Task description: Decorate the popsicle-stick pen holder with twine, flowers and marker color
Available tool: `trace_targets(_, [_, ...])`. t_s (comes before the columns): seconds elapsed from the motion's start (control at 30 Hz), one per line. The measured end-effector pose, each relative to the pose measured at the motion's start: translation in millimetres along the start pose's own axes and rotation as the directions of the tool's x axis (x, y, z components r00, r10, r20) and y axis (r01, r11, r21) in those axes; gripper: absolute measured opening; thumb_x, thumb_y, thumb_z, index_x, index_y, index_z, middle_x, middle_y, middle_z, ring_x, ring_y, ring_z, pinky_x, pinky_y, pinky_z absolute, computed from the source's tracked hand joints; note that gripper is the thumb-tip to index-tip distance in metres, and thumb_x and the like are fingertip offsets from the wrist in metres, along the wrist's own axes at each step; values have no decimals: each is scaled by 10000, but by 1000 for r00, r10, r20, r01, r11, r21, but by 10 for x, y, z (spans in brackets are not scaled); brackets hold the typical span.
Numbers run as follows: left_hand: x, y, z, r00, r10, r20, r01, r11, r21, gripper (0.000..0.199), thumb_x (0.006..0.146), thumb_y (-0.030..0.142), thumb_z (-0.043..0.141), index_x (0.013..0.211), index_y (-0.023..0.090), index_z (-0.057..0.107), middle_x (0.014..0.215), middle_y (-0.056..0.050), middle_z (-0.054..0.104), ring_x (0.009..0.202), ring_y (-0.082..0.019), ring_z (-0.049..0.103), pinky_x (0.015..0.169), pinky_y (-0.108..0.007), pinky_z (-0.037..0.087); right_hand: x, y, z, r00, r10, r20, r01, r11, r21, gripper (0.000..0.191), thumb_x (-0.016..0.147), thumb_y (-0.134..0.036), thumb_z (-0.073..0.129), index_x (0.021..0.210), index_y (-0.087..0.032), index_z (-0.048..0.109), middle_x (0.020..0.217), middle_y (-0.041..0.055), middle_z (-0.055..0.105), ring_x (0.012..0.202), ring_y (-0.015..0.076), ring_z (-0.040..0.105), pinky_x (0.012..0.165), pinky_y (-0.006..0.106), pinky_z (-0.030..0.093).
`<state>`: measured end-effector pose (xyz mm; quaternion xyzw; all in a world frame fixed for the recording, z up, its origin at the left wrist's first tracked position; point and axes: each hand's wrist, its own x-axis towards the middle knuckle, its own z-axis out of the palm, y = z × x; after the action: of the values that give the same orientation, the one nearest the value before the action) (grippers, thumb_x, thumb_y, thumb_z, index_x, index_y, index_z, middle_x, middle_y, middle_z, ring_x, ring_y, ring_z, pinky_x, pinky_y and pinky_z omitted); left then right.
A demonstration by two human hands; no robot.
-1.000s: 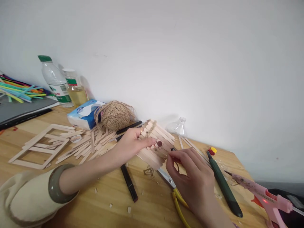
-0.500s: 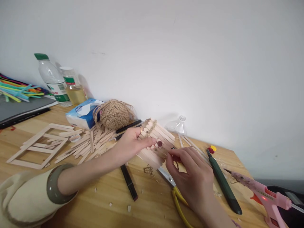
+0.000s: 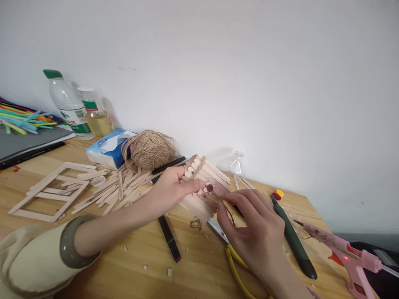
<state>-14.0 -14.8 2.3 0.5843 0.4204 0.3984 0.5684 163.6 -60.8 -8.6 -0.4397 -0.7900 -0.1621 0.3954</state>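
A small craft piece of wooden sticks (image 3: 215, 176), with a dark red round dot and twine on it, is tilted above the table. My left hand (image 3: 176, 185) grips its left side, the thumb lying on top beside the dot. At its right edge, my right hand (image 3: 252, 216) pinches a piece of brown twine (image 3: 230, 212) between thumb and forefinger. Yellow-handled scissors (image 3: 235, 261) lie partly under my right hand. A small tangle of twine (image 3: 196, 223) rests just below the craft piece.
Loose sticks (image 3: 114, 189), stick frames (image 3: 51, 193), a twine ball (image 3: 151, 149), a tissue pack (image 3: 109, 147) and bottles (image 3: 73, 110) stand left. A marker (image 3: 169, 238) lies in front. A green cutter (image 3: 294, 241) and pink glue gun (image 3: 343, 249) are at right.
My right hand has shifted slightly, and more of the twine now shows between its fingers and below them. My left hand and the craft piece have hardly moved.
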Motion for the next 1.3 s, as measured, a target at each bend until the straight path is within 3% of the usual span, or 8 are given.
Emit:
trace_targets(0.3, [-35,29,15,1000,-8,12,8,1000,15,195,749,338,640,730,145,664,661,28,630,638,-110,548,586,-192,400,8,5,-22,1000,-14,-28,17,995,100,150,767,-42,614,803,-186,594,667,27,628,616,151,538,548,276,461])
trace_targets(0.87, [-94,37,50,999,47,17,-48,998,38,132,766,298,639,763,173,681,671,60,659,636,-100,558,583,-187,394,3,-31,6,998,-56,-28,58,996,64,157,763,-33,627,773,-182,578,653,28,627,606,151,532,555,281,463])
trace_targets(1.3, [-95,11,55,999,33,4,-33,996,82,189,753,330,626,774,148,672,724,16,661,675,-130,557,619,-213,415,4,-30,15,999,-42,-17,43,997,63,146,776,-42,616,766,-183,579,647,22,622,601,148,533,552,276,453])
